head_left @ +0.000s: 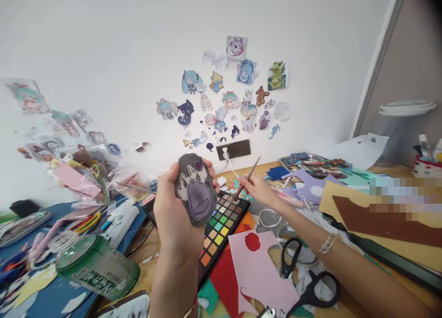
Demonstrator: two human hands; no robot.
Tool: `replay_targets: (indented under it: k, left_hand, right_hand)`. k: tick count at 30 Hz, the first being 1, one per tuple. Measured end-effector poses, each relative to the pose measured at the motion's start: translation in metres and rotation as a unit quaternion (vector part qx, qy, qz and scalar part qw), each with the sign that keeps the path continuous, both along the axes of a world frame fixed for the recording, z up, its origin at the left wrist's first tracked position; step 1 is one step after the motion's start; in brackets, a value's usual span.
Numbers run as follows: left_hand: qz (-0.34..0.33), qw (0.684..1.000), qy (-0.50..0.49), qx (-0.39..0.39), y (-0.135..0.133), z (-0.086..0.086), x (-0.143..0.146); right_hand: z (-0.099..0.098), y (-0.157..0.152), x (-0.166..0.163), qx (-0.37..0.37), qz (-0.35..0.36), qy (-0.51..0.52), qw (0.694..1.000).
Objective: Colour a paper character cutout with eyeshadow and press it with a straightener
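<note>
Left hand point(169, 212): clamped on the grey oval piece point(198, 203), thumb on one side, fingertips round the other, decorated face toward the camera. Right hand point(258, 189): fingers pinched on the brush point(254, 166), handle slanting up, bristles down over the far right pans of the palette point(223, 245). Can't tell if bristles touch color.

Edges/room: the piece is up in the air, near the palette's left side in view, covering part of it. Gap between piece and bristles, pans visible through it. Free air above both hands, up to the wall point(120, 41). Low down it's tight: palette's right edge borders the pink sheet point(255, 262), scissors point(311, 288) lie over that sheet's near corner, and the green jar point(100, 262) leans left of the left forearm.

Materials: piece is matte dark grey, rounded outline, with pale patches, a small dark purple shape on top and a big mauve bulge. Brush is slim, dark-handled. Palette is black-framed, square pans in rows, browns far, greens and oranges nearer. Scissors have black loop handles. Jar is translucent, labelled. Character cutouts point(191, 82) dot the smooth white wall.
</note>
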State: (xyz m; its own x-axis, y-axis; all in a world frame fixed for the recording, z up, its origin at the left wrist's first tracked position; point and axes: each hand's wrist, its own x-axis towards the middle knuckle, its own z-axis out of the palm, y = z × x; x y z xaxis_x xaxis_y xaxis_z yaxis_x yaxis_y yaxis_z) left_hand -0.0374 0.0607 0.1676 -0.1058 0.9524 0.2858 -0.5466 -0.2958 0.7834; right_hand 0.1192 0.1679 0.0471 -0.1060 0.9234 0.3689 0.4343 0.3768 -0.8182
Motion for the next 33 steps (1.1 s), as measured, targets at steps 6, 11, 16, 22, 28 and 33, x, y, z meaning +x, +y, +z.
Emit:
replay_targets:
  k: [6, 11, 16, 22, 28, 33]
  left_hand:
    - [0.008, 0.997, -0.068, -0.029, 0.009, -0.006, 0.006]
    - [-0.046, 0.998, -0.024, -0.043, 0.001, -0.008, 0.015]
    - [-0.090, 0.995, -0.011, -0.047, -0.007, -0.005, 0.017]
    - [-0.107, 0.993, -0.021, -0.047, -0.009, -0.005, 0.015]
    - [-0.108, 0.993, -0.017, -0.042, -0.010, -0.010, 0.015]
    - [-0.110, 0.992, -0.025, -0.054, -0.009, -0.010, 0.018]
  right_hand:
    - [0.072, -0.066, 0.003, 0.139, -0.018, 0.216, 0.966]
    - [0.095, -0.127, -0.007, 0.253, 0.106, 0.137, 0.952]
    - [0.095, -0.145, -0.008, 0.305, 0.069, 0.009, 0.950]
    - [0.101, -0.148, -0.008, 0.318, 0.048, -0.048, 0.946]
    - [0.103, -0.151, -0.008, 0.339, 0.062, -0.052, 0.937]
    - [0.102, -0.152, -0.012, 0.336, 0.076, -0.012, 0.939]
